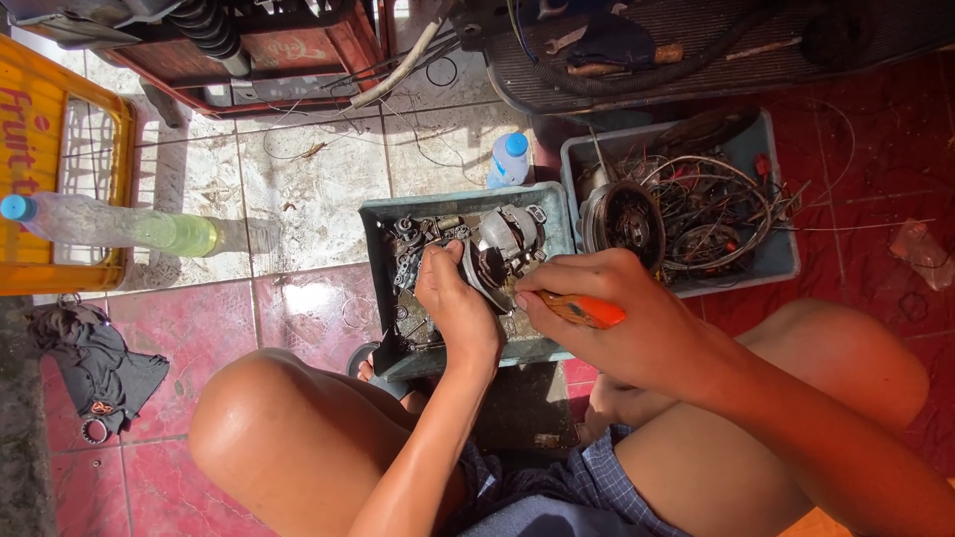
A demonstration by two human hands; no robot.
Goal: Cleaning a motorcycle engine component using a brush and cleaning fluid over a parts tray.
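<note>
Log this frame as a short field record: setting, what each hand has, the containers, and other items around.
setting: tiled floor, person seated low, knees apart
left hand: steadies a grey metal engine part over the near tray
right hand: closed on an orange-handled tool, its tip at the part
near tray: grey-green, holds small greasy metal parts
far tray: grey, holds tangled wires and a round dark component
other items: plastic bottle lying by a yellow crate; small blue-capped bottle; dark cloth
</note>
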